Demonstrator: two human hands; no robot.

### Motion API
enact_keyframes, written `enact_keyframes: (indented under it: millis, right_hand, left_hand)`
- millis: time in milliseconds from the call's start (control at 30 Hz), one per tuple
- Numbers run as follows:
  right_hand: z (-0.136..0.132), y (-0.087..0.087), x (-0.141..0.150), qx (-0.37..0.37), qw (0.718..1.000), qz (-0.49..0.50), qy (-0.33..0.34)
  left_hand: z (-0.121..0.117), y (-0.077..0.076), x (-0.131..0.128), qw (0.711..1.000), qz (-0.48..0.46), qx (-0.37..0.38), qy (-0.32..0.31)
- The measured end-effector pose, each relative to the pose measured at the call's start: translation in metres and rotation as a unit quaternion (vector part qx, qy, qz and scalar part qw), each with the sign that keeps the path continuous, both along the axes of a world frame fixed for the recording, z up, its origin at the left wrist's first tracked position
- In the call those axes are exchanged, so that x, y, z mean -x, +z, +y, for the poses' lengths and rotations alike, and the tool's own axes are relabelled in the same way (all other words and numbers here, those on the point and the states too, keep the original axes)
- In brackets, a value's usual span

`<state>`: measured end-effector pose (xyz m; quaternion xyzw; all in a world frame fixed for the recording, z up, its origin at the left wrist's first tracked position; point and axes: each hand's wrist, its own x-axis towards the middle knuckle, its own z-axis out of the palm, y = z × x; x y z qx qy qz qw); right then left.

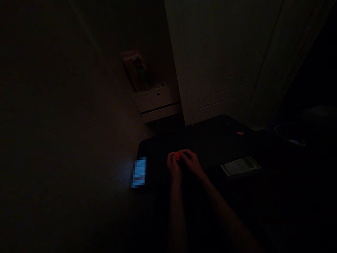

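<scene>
While the room lies in deep shadow, a small red object (pixel 177 156) is held above the near part of the black tabletop (pixel 205 140), between the left hand (pixel 172 163) and the right hand (pixel 191 160). Both hands have their fingers bent inward and nearly closed, the tips pinched on the object from either side; the exact grip of each finger is too dark to make out.

As for progress, the handling appears to be under way: the red object is in the hands and not set down. Its shape is mostly covered, so I cannot tell how much has been done to it or how much is left. A flat orange-red piece (pixel 239 133) lies by itself toward the tabletop's far right, well apart from the hands and touched by neither. At the left end, a glowing phone-like screen (pixel 139 172), its content blurred into blocks, gives off bluish light.
</scene>
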<state>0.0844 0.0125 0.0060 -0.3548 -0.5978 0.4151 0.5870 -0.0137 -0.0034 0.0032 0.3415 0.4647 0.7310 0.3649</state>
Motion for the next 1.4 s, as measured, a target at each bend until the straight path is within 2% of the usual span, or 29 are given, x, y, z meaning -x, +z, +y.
enact_keyframes:
  millis: [267, 467, 667, 867, 1033, 1167, 1267, 1400]
  right_hand:
    - [-0.002, 0.008, -0.005, 0.015, 0.999, 0.037, 0.023]
    - [-0.001, 0.005, -0.006, 0.042, 0.998, 0.049, 0.02]
    - [0.003, 0.002, -0.007, 0.071, 0.993, 0.072, 0.058]
    - [0.007, 0.0, -0.008, 0.09, 0.992, 0.045, 0.074]
    - [0.009, -0.003, -0.009, 0.089, 0.994, 0.038, 0.04]
    - [0.009, -0.003, -0.006, 0.082, 0.995, 0.047, -0.002]
    - [0.009, -0.003, -0.004, 0.075, 0.995, 0.059, -0.042]
    - [0.007, -0.003, -0.003, 0.055, 0.995, 0.057, -0.059]
  left_hand:
    - [-0.001, 0.003, -0.002, 0.991, -0.114, -0.02, -0.074]
    - [0.001, 0.0, 0.0, 0.987, -0.138, -0.022, -0.078]
    - [-0.001, 0.0, 0.001, 0.99, -0.1, -0.021, -0.099]
    - [-0.003, -0.004, 0.003, 0.994, -0.063, -0.003, -0.092]
    - [-0.002, -0.006, 0.003, 0.997, -0.025, 0.001, -0.072]
    - [-0.003, -0.002, 0.0, 0.998, -0.006, 0.017, -0.055]
    - [-0.003, 0.002, -0.003, 0.997, -0.037, 0.016, -0.067]
    - [-0.002, 0.002, -0.005, 0.992, -0.09, 0.012, -0.091]
